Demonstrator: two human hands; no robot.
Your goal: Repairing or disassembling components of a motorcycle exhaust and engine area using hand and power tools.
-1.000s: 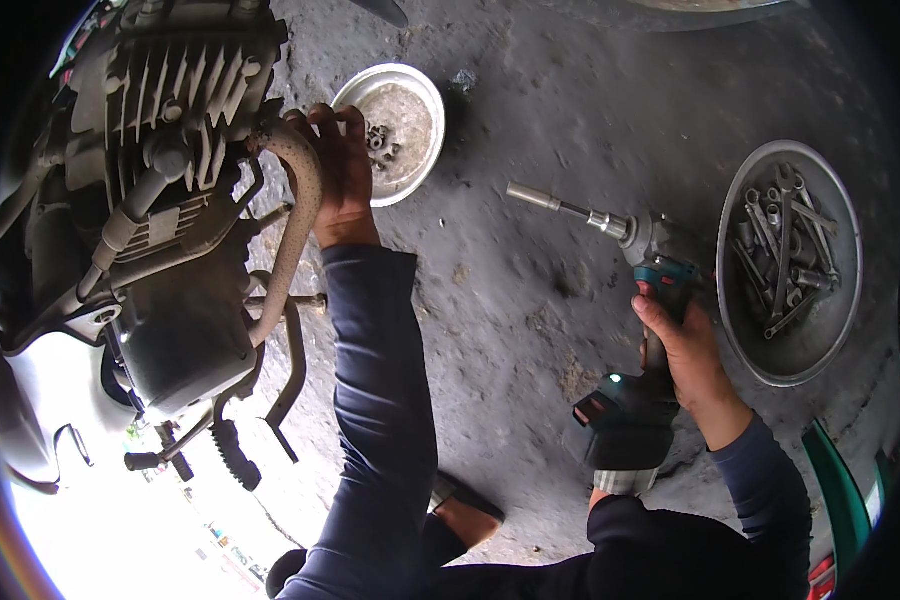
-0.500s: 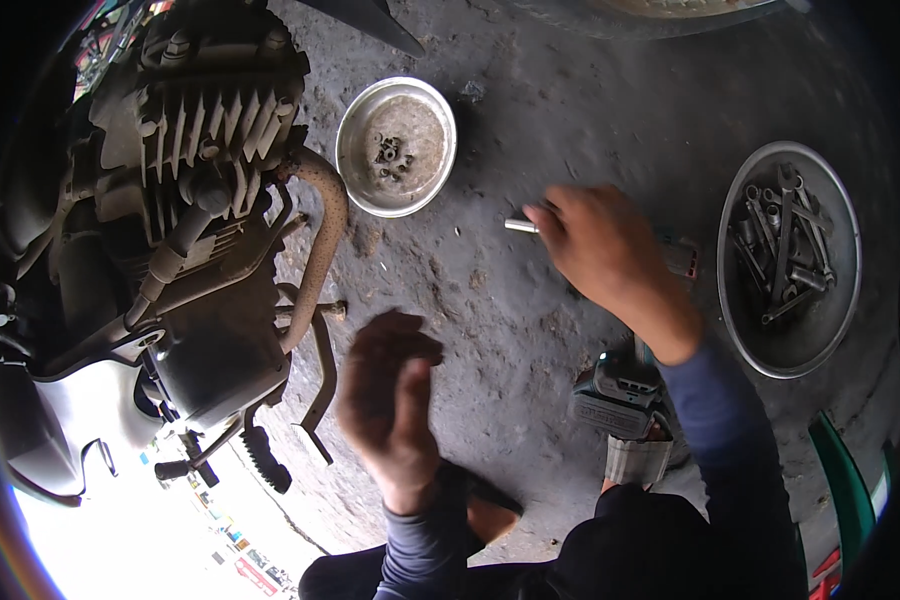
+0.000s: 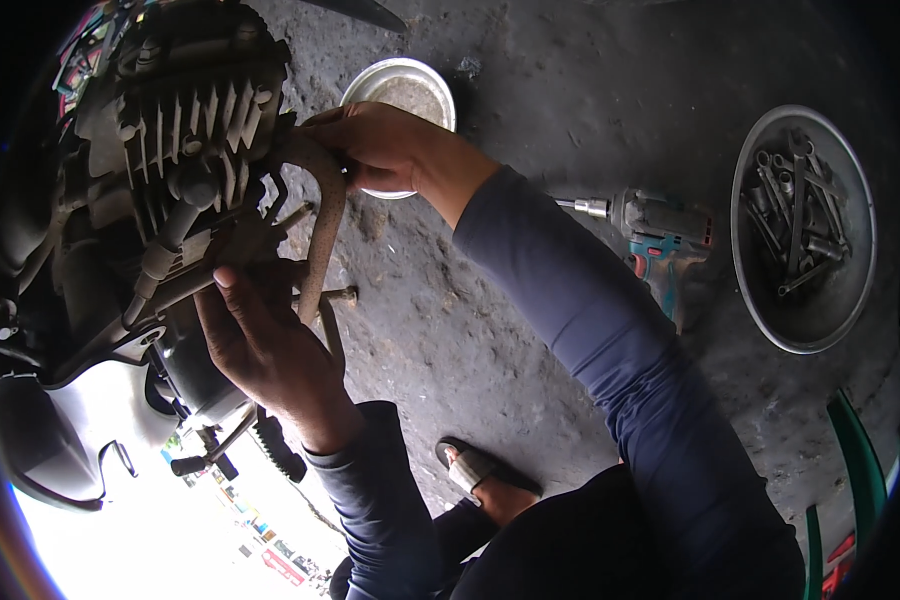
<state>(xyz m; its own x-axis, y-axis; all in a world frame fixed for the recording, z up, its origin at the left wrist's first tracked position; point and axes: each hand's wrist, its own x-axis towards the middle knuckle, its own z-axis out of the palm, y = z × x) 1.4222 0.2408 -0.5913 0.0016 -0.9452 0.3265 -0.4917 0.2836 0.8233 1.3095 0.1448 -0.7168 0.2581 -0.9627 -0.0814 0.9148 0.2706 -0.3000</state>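
Note:
My right hand (image 3: pixel 395 150) reaches across to the top of the rusty exhaust pipe (image 3: pixel 327 220), beside the finned engine cylinder (image 3: pixel 185 130). Its fingers are curled, with their tips hidden behind the pipe, so what they grip does not show. Lower down, my left hand (image 3: pixel 275 360) is against the engine's underside, palm partly up. The thumb sticks out, apart from the other fingers, which run toward the pipe in shadow. Behind my right hand stands a round metal bowl (image 3: pixel 402 75), partly covered by it.
A cordless impact wrench (image 3: pixel 665 240) with a silver socket lies on the rough floor, partly behind my right sleeve. At the right is a metal basin (image 3: pixel 805 325) holding several wrenches and sockets. A foot in a sandal (image 3: pixel 475 470) is below. Green curved parts (image 3: pixel 860 460) stand lower right.
My right hand has moved left from over the impact wrench to the exhaust pipe. My left hand has moved up and left to the engine. The small parts in the bowl are now hidden.

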